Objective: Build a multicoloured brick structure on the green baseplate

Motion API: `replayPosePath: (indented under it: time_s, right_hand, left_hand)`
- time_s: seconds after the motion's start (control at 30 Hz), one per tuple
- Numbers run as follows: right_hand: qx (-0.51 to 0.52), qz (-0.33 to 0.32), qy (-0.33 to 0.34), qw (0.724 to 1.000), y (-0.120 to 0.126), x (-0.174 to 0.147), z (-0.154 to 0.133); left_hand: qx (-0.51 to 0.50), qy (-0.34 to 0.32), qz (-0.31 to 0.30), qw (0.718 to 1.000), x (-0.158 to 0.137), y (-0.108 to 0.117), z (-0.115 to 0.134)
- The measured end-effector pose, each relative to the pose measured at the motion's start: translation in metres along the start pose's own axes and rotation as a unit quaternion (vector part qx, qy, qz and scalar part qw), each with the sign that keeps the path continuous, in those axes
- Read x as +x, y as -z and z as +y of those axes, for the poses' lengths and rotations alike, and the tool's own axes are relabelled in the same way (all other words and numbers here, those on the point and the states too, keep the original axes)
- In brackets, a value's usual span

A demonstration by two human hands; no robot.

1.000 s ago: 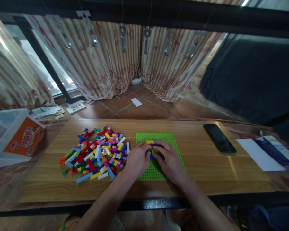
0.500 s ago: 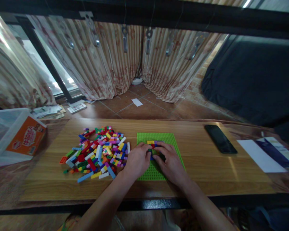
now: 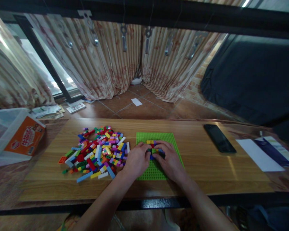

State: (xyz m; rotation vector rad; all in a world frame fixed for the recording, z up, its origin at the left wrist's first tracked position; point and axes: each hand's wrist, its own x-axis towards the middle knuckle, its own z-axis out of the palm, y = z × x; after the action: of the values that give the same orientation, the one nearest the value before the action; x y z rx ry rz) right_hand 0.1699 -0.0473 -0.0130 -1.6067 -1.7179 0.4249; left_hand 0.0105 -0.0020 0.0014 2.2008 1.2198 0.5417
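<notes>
A green studded baseplate (image 3: pixel 154 175) lies on the wooden board in front of me. Toward its middle sits a small cluster of toy bricks (image 3: pixel 150 142) in yellow, red, purple, blue and green, partly covered by my fingers. My left hand (image 3: pixel 137 159) reaches in from the left, its fingers closed against the cluster's near-left side. From the right, my right hand (image 3: pixel 170 160) curls round the other side, thumb and fingers on the bricks. Which single brick each hand presses is hidden.
Left of the baseplate spreads a pile of mixed toy bricks (image 3: pixel 98 154). A clear plastic box (image 3: pixel 9 134) with an orange label stands at the far left. On the right lie a black phone (image 3: pixel 219 138) and a white paper sheet (image 3: pixel 258 155). The wooden board (image 3: pixel 202 173) carries pile, plate and phone.
My right hand's fingers have shifted slightly, showing more of the green and blue bricks between the hands. My left hand keeps its place. The view has moved a little.
</notes>
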Motion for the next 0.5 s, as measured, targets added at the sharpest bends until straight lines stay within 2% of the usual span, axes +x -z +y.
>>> replayPosePath:
  time_s: [0.5]
  right_hand:
    - [0.012,-0.015,-0.013,1.0,0.0013,0.0052,0.0022]
  left_hand:
    - [0.004,-0.003,-0.001,1.0,-0.0004,0.0012,0.0009]
